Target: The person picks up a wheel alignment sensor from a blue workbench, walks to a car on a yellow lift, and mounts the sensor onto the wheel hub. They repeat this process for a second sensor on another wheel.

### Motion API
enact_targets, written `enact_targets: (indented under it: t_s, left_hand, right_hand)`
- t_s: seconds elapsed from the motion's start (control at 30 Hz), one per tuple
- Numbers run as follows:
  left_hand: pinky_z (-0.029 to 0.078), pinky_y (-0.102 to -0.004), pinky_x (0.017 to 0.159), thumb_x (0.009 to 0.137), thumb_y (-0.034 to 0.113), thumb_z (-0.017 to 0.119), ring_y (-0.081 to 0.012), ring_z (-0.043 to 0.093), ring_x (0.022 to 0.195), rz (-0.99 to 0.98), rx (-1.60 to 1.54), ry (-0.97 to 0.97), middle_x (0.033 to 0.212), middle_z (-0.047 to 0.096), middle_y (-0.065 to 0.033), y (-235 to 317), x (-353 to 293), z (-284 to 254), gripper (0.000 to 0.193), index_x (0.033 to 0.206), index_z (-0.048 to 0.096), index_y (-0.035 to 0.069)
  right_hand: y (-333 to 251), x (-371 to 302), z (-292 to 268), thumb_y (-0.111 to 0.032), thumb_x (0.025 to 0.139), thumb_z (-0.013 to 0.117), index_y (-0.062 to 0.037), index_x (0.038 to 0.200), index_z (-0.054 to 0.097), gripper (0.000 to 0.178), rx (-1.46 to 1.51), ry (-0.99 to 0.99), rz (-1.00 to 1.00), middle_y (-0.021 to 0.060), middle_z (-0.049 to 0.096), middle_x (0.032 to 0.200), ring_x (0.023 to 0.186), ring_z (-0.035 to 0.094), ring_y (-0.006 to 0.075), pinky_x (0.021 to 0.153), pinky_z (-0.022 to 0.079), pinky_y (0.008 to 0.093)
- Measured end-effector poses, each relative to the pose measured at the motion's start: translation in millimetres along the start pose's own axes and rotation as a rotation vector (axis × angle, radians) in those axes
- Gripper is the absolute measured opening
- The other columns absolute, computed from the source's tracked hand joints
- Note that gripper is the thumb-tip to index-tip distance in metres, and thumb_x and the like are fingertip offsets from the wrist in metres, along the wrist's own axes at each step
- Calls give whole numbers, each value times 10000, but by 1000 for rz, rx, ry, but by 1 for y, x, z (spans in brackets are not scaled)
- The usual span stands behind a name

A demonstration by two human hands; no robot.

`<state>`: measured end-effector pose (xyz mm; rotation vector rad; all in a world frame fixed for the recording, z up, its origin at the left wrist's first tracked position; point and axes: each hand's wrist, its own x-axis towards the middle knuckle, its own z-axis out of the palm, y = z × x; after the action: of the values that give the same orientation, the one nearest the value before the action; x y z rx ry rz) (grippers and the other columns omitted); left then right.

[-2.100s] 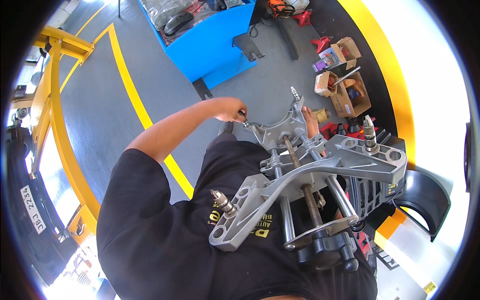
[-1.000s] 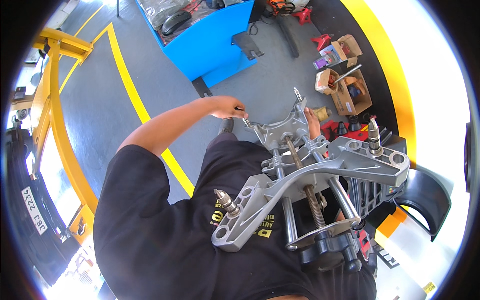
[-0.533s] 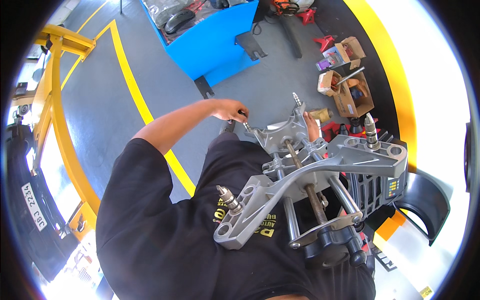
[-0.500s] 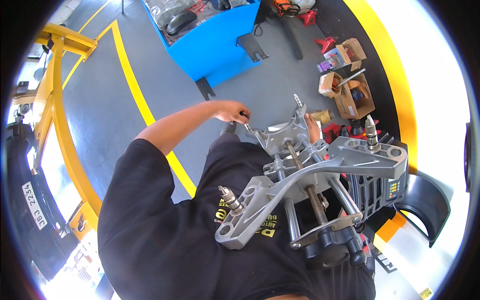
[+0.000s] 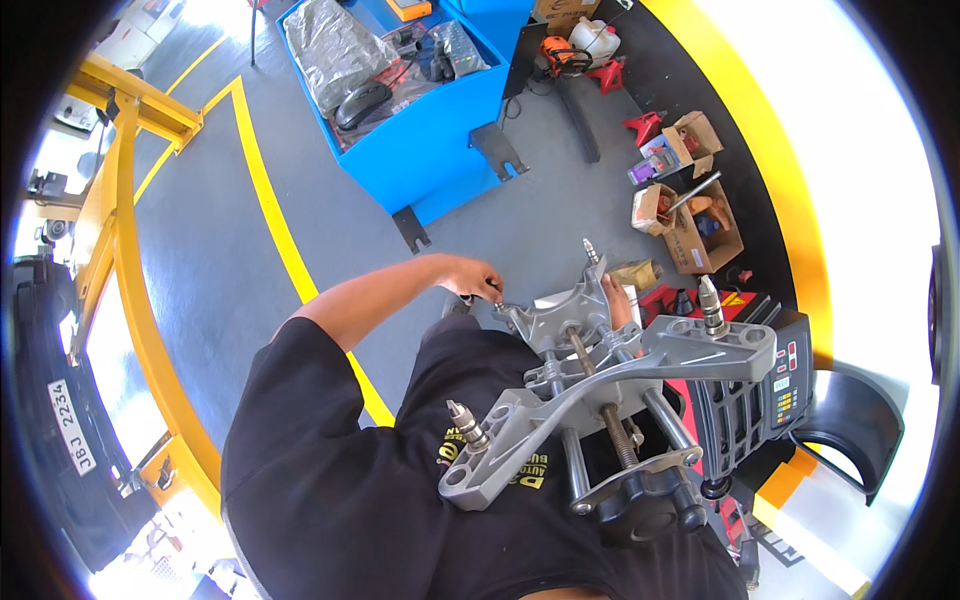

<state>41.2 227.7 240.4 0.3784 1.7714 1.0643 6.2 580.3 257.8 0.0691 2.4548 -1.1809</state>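
Note:
A grey metal wheel clamp (image 5: pixel 600 385) stands tilted against my black shirt. It has two cross arms, steel guide rods, a threaded spindle and a black knob (image 5: pixel 645 510) at the near end. Stepped metal pins show on its corners, such as the near left pin (image 5: pixel 467 425) and the near right pin (image 5: pixel 711 306). My left hand (image 5: pixel 473 277) is closed, its fingertips at the pin on the far left corner, which they largely cover. Along the far arm's right side, my right hand (image 5: pixel 618 302) grips the clamp; its palm and forearm are hidden behind the metal.
Ahead stands a blue bin (image 5: pixel 410 150) holding a plastic bag and a computer mouse. Open cardboard boxes (image 5: pixel 705 235) and an orange chainsaw (image 5: pixel 567 55) lie along the right wall. A grey machine with a keypad (image 5: pixel 755 390) is close on the right; a yellow post (image 5: pixel 130 270) rises left.
The view has shifted, showing more of the blue bin. The clamp's near arm has swung a little leftward in the picture. My left hand stays at the far left pin.

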Motion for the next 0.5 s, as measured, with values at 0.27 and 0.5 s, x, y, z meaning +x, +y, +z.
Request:
enact_targets:
  t_s: [0.27, 0.5]
  left_hand:
    - [561, -382, 753, 1009, 491, 637, -225, 685, 773, 13, 69, 588, 1141, 705, -126, 45, -74, -105, 521, 1312, 630, 67]
    - [523, -483, 961, 1003, 366, 458, -397, 697, 1050, 42, 245, 1545, 1074, 724, -249, 52, -137, -331, 426, 1108, 721, 46]
  right_hand:
    - [15, -8, 9, -469, 1086, 426, 37, 1136, 643, 552, 73, 125, -97, 224, 677, 1050, 978, 614, 368, 905, 460, 450]
    - [29, -8, 3, -393, 1088, 424, 39, 1115, 657, 492, -213, 162, -241, 234, 689, 1039, 970, 621, 404, 896, 459, 472]
